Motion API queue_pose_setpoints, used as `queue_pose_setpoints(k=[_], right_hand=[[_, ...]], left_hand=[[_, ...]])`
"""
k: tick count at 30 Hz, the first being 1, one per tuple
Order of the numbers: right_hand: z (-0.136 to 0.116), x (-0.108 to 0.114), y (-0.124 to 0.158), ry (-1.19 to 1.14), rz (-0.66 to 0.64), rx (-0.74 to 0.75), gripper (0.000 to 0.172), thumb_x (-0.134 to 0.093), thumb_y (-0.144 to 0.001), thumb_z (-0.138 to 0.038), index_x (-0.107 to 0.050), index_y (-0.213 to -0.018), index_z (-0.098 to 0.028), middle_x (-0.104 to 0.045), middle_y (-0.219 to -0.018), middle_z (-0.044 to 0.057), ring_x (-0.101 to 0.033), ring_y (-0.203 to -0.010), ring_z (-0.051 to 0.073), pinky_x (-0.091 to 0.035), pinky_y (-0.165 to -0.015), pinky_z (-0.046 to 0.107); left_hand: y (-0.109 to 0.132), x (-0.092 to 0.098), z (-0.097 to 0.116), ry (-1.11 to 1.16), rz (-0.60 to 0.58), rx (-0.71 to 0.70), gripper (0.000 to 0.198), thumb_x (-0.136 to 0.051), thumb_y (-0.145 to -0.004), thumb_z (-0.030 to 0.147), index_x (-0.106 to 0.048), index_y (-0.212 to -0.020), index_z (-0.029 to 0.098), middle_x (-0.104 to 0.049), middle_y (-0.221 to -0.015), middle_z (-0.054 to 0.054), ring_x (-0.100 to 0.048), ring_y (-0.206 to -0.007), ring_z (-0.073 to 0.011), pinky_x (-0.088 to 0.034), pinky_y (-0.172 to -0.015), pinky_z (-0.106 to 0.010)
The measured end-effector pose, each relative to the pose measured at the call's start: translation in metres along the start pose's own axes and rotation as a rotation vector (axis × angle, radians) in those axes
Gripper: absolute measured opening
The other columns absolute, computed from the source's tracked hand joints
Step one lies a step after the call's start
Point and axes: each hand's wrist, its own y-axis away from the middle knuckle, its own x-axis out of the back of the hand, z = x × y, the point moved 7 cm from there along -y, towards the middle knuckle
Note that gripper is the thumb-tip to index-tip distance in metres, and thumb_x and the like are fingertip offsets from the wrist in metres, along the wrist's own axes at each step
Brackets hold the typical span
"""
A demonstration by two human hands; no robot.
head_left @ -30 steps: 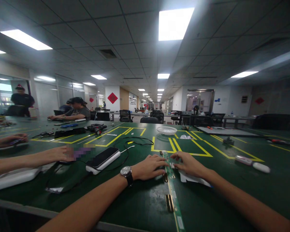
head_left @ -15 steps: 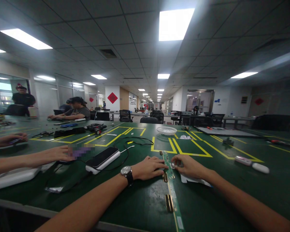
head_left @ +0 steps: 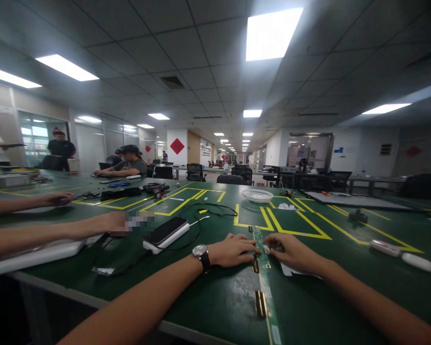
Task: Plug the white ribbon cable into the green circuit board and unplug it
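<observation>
A long, narrow green circuit board [head_left: 267, 287] lies on the green table, running away from me, with brown-gold flex tabs [head_left: 260, 304] along its left edge. My left hand [head_left: 233, 250], wearing a watch [head_left: 200, 251] on its wrist, rests palm down with fingers stretched onto the board's upper part. On the board's other side, my right hand [head_left: 290, 250] has thumb and fingers pinched at a small white piece [head_left: 266, 249] by the board's edge. Fingers partly cover that piece. A white sheet [head_left: 288, 270] lies beneath my right hand.
A black phone on a white block [head_left: 167, 234] and dark cables lie left. A co-worker's hands [head_left: 118, 223] are beyond them. A white woven basket [head_left: 257, 195] stands ahead. To the right are a white-and-pink case [head_left: 385, 247], a white oval object [head_left: 417, 261] and a small black part [head_left: 358, 215].
The view has turned slightly left, so everything sits further right and another person shows at the far left. My hands keep nearly the same places on and beside the board.
</observation>
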Motion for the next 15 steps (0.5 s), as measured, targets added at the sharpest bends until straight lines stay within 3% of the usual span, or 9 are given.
queue_pose_setpoints(k=[6,15], right_hand=[[0.0090,-0.0042,-0.0057,0.032,-0.039,0.072,0.020,-0.054,-0.088,-0.034,-0.067,-0.098,-0.022,-0.068,-0.094,0.005,-0.061,-0.086,0.021,-0.046,-0.078,0.032],[0.0056,-0.0019,-0.0052,0.056,-0.084,0.092,0.023,-0.051,-0.092,-0.040,-0.066,-0.093,-0.023,-0.067,-0.092,0.004,-0.061,-0.087,0.022,-0.047,-0.079,0.033]], left_hand=[[-0.0034,-0.0002,-0.0033,0.043,-0.054,0.028,0.040,-0.036,-0.104,0.036,-0.046,-0.142,0.032,-0.038,-0.153,-0.005,-0.034,-0.138,-0.0287,-0.030,-0.104,-0.052],[-0.0063,-0.0033,-0.0076,0.062,-0.038,0.051,0.038,-0.039,-0.103,0.038,-0.047,-0.140,0.032,-0.037,-0.154,-0.003,-0.035,-0.138,-0.0296,-0.029,-0.104,-0.053]])
